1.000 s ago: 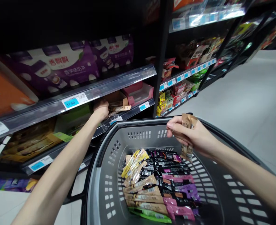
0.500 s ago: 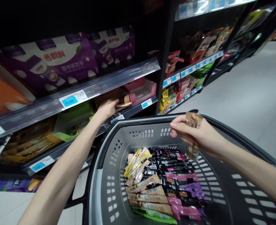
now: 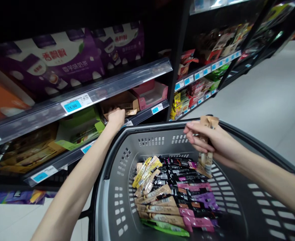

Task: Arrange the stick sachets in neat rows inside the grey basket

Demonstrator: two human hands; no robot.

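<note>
My right hand [image 3: 210, 137] is closed around a few brown stick sachets [image 3: 204, 164], held upright over the right side of a grey shopping basket [image 3: 134, 142]. On the lower shelf, my left hand [image 3: 116, 117] reaches into an open brown carton [image 3: 122, 100]. Its fingers are curled and mostly hidden; what they grip does not show. A tan sachet [image 3: 130, 112] lies just beyond them at the carton's front. Inside the basket lie many stick sachets: yellow ones [image 3: 143, 172], brown ones [image 3: 160, 209], black ones [image 3: 177, 172], pink ones [image 3: 199, 222], a purple one [image 3: 207, 200] and a green one [image 3: 165, 227].
Beside the brown carton stand a pink carton [image 3: 150, 95] and a green carton [image 3: 74, 129]. Purple milk tea boxes [image 3: 54, 60] fill the shelf above, whose front edge [image 3: 127, 85] overhangs my left hand. Snack shelves [image 3: 212, 68] continue rightward along the pale floor [image 3: 270, 87].
My left hand has turned and drawn back slightly to the left, its fingers more curled. My right hand has shifted slightly, and its sachets show more fully. The view has moved a little.
</note>
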